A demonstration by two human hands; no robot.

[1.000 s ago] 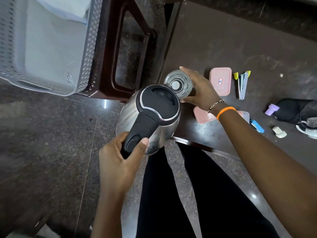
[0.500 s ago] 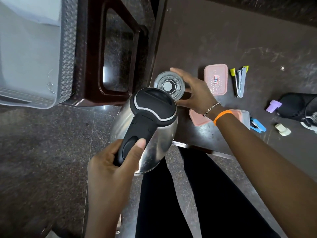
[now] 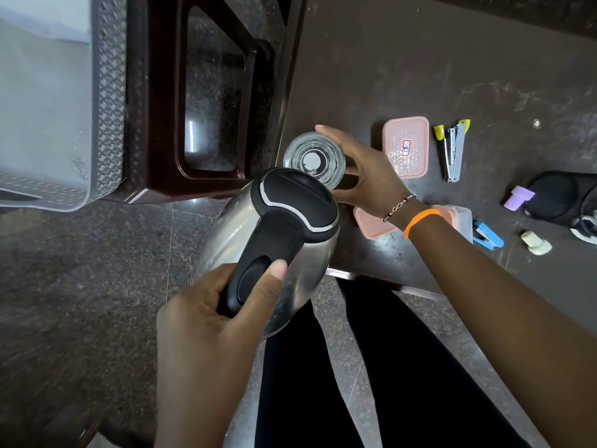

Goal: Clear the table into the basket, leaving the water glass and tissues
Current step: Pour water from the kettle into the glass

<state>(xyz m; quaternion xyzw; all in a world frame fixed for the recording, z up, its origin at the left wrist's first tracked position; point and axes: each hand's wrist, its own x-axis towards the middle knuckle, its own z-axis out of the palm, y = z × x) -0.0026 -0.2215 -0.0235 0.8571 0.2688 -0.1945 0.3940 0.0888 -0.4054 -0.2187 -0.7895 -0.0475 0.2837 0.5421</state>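
Two hands are busy at the near-left corner of the dark brown bench (image 3: 420, 76). The large grey perforated plastic basket (image 3: 108, 92) sits well apart at about ten o'clock from them, on a dark maroon plastic stool (image 3: 151, 130) beside the bench. The stainless-steel electric kettle with a black lid and handle (image 3: 277, 234) hangs just off the bench's near edge, its long axis running from the handle at seven o'clock to the spout at one o'clock, tipped toward the clear round water glass (image 3: 314, 160). The left hand (image 3: 219, 315) is wrapped tight around the kettle's handle, thumb on top. The right hand (image 3: 365, 176) cups the glass's right side, fingers spread around it, steadying it on the bench.

I judge that the kettle, once finished with, travels leftward to the basket, and the left hand already carries it and is the nearer one.

Smaller things wait at three o'clock of the glass: two pink rectangular lidded plastic boxes (image 3: 406, 147), one of them (image 3: 371, 224) half under the right wrist, a black mesh pouch (image 3: 562, 197), a silver stapler with yellow-green tips (image 3: 452, 150), a small blue stapler (image 3: 487, 236), a lilac cap (image 3: 518, 197) and a cream cap (image 3: 534, 242). No tissues show.
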